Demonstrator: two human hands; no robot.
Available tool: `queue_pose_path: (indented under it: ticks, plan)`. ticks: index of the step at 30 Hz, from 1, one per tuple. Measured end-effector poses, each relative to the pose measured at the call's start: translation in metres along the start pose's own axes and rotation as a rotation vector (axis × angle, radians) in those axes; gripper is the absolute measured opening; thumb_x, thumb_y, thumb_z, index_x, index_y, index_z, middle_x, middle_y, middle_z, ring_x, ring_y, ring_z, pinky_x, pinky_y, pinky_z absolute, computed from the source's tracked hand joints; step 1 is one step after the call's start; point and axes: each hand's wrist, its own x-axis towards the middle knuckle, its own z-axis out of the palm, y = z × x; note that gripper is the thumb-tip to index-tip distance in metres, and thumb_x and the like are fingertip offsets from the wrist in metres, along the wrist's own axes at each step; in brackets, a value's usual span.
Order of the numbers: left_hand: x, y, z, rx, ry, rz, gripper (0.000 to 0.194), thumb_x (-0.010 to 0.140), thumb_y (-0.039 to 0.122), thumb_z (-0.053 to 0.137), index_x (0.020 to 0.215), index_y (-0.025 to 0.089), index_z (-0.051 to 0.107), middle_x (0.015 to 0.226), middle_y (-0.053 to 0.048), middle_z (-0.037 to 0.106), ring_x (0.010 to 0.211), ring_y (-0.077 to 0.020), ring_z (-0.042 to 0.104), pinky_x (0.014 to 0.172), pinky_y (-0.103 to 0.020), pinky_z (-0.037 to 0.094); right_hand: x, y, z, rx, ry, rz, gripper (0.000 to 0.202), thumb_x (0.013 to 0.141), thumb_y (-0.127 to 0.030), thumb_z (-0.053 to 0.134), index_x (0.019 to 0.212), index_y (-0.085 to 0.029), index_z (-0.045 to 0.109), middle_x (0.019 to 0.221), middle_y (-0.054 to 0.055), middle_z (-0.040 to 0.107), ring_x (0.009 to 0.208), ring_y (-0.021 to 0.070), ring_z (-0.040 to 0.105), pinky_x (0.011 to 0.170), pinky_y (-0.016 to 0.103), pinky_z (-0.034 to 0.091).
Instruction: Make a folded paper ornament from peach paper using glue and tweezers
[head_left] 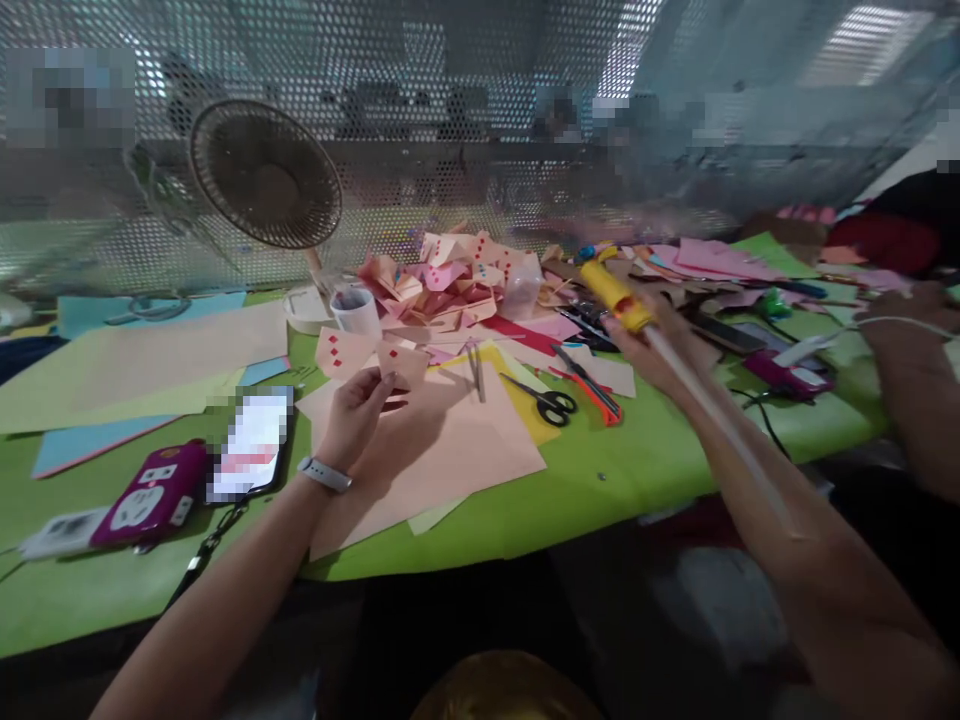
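Note:
My left hand point(358, 415), a watch on its wrist, pinches a folded pale-pink paper piece point(345, 352) with red diamond shapes, above a large pink sheet point(435, 470). My right hand point(660, 345) is closed round a yellow hot glue gun point(611, 292), raised over the right part of the table. A long clear glue stick point(724, 430) runs from its back along my forearm. Between my hands lie black-handled scissors point(553, 404), an orange utility knife point(596, 392) and tweezers point(476, 372). The glue gun's trigger is hidden by my fingers.
Behind are a heap of folded papers point(450, 280), a white cup point(356, 312) and a fan point(266, 175) before a perforated metal screen point(465, 60). A phone point(251, 445) and purple device point(154, 495) lie left. Another person's arm point(915, 370) rests at right.

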Motion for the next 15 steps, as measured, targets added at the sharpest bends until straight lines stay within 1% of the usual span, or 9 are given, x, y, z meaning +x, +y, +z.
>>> queue_pose_path:
  ticks: [1, 2, 4, 6, 9, 12, 15]
  plan:
    - [0.001, 0.000, 0.000, -0.002, 0.001, 0.000, 0.040, 0.079, 0.050, 0.069, 0.097, 0.015, 0.066, 0.088, -0.006, 0.069, 0.084, -0.0186, 0.067, 0.079, -0.037, 0.060, -0.008, 0.017, 0.001, -0.056, -0.100, -0.034, 0.040, 0.084, -0.032, 0.060, 0.122, -0.020, 0.056, 0.118, 0.014, 0.064, 0.110, 0.0300, 0.061, 0.096, 0.050, 0.048]
    - [0.001, -0.001, 0.000, -0.007, 0.002, -0.001, 0.040, 0.078, 0.050, 0.070, 0.097, 0.015, 0.066, 0.087, -0.006, 0.069, 0.083, -0.0186, 0.067, 0.079, -0.037, 0.060, -0.016, 0.032, 0.002, -0.102, -0.209, -0.054, 0.042, 0.083, -0.027, 0.059, 0.124, -0.019, 0.055, 0.121, 0.016, 0.062, 0.115, 0.0306, 0.059, 0.099, 0.049, 0.047]
    - [0.002, -0.002, -0.001, -0.013, 0.010, -0.005, 0.041, 0.076, 0.050, 0.072, 0.097, 0.015, 0.066, 0.086, -0.006, 0.069, 0.082, -0.0186, 0.068, 0.077, -0.036, 0.060, -0.031, 0.058, 0.006, -0.191, -0.336, -0.026, 0.044, 0.081, -0.021, 0.056, 0.124, -0.018, 0.055, 0.124, 0.017, 0.061, 0.121, 0.0304, 0.055, 0.102, 0.048, 0.044]
    - [0.003, -0.002, -0.001, -0.014, 0.024, -0.006, 0.042, 0.075, 0.049, 0.073, 0.098, 0.015, 0.066, 0.087, -0.006, 0.069, 0.082, -0.0186, 0.068, 0.076, -0.035, 0.060, -0.041, 0.077, 0.008, -0.218, -0.370, -0.001, 0.047, 0.078, -0.019, 0.056, 0.125, -0.017, 0.055, 0.126, 0.018, 0.060, 0.123, 0.0308, 0.054, 0.102, 0.048, 0.044]
    - [0.004, -0.002, -0.002, -0.017, 0.043, -0.006, 0.041, 0.074, 0.048, 0.074, 0.097, 0.015, 0.067, 0.087, -0.006, 0.070, 0.080, -0.0181, 0.068, 0.076, -0.035, 0.060, -0.046, 0.095, 0.008, -0.219, -0.406, 0.029, 0.050, 0.076, -0.023, 0.058, 0.125, -0.014, 0.056, 0.127, 0.021, 0.060, 0.118, 0.0315, 0.057, 0.096, 0.045, 0.047]
    - [0.004, -0.002, -0.003, -0.022, 0.043, -0.013, 0.040, 0.073, 0.048, 0.075, 0.095, 0.015, 0.067, 0.086, -0.005, 0.069, 0.079, -0.0175, 0.068, 0.075, -0.034, 0.060, -0.042, 0.105, 0.004, -0.189, -0.491, 0.074, 0.048, 0.075, -0.029, 0.062, 0.121, -0.014, 0.061, 0.124, 0.021, 0.063, 0.110, 0.0299, 0.061, 0.091, 0.040, 0.049]
    - [0.005, -0.003, -0.004, -0.027, 0.044, -0.017, 0.039, 0.074, 0.048, 0.074, 0.093, 0.015, 0.067, 0.086, -0.005, 0.069, 0.080, -0.0171, 0.068, 0.075, -0.032, 0.060, -0.033, 0.111, -0.002, -0.159, -0.595, 0.100, 0.045, 0.073, -0.034, 0.063, 0.115, -0.017, 0.066, 0.122, 0.019, 0.065, 0.109, 0.0291, 0.062, 0.090, 0.040, 0.049]
